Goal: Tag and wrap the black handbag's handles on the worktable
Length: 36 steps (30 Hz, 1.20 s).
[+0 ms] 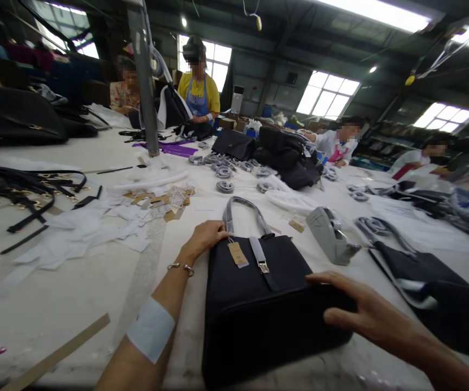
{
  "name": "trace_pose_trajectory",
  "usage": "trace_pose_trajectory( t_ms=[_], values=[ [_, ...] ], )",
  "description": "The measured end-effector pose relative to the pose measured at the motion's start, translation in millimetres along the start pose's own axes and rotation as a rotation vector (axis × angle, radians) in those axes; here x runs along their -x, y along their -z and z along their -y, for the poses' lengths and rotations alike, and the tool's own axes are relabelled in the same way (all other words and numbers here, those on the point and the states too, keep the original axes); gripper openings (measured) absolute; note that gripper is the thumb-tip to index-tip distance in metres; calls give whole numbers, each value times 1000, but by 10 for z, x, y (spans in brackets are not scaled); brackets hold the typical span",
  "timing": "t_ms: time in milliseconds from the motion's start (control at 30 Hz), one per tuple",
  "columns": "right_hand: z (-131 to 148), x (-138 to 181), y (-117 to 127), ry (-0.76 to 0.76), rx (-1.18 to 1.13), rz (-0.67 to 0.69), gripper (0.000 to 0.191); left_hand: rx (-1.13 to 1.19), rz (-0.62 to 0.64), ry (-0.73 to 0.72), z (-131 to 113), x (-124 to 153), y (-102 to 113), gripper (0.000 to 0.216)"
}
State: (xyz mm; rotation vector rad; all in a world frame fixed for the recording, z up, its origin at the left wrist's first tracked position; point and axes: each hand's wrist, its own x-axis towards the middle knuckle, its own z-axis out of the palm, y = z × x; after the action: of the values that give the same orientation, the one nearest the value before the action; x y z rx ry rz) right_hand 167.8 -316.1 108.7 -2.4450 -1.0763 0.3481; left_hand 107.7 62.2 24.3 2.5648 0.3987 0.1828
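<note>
A black handbag (254, 279) lies on the white table in front of me, its dark base turned toward me. My left hand (207, 237) pinches the bag's upper left corner, beside the grey-wrapped handle (244, 202). From that corner hangs a brown paper tag (237, 253). Pale wrapping covers part of the front strap (257, 250) above a metal buckle (263, 266). At the bag's lower right edge, my right hand (352, 304) rests with thumb and fingers apart. Some of its fingers are hidden.
A grey tape dispenser (332, 236) stands right of the bag. Another black bag (433, 288) lies farther right. On the left are white paper pieces (83, 231), brown tags (164, 199) and black straps (34, 187). A metal post (144, 81) rises behind; several people work around the table.
</note>
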Motion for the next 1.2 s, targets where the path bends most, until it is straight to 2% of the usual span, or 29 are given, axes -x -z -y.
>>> trace_pose_trajectory(
  t_ms=[167, 267, 300, 367, 433, 500, 667, 767, 867, 967, 1067, 1133, 1200],
  values=[
    [-124, -83, -301, 43, 164, -219, 39, -104, -177, 3, -138, 49, 0, 13],
    [-163, -256, -440, 93, 172, -263, 35, 56, -241, -85, -230, 132, 72, 16],
    [-193, -316, -489, 110, 173, -276, 34, 152, -203, -140, -259, 164, 92, 19],
    [-269, -434, -603, 132, 172, -312, 33, 299, -34, -278, -304, 220, 95, 25],
    [-341, -546, -726, 138, 159, -324, 34, 295, 136, -416, -320, 247, 34, 31],
    [-388, -634, -828, 138, 140, -295, 35, 185, 221, -493, -308, 235, -79, 37],
    [-406, -703, -899, 158, 135, -257, 36, -83, 146, -548, -269, 136, -311, 28],
    [-397, -690, -885, 151, 124, -268, 35, -221, 98, -578, -291, 123, -295, 31],
    [-392, -685, -884, 140, 113, -266, 35, -297, 58, -597, -281, 173, -193, 36],
    [-398, -691, -892, 135, 116, -267, 35, -343, 40, -555, -172, 291, -24, 33],
    [-409, -695, -897, 135, 112, -269, 35, -321, 0, -373, -18, 485, 185, 32],
    [-414, -692, -901, 137, 104, -276, 34, -169, -1, -221, 33, 657, 295, 39],
    [-413, -687, -906, 142, 89, -289, 34, 102, 41, -115, 2, 851, 332, 49]
  ],
)
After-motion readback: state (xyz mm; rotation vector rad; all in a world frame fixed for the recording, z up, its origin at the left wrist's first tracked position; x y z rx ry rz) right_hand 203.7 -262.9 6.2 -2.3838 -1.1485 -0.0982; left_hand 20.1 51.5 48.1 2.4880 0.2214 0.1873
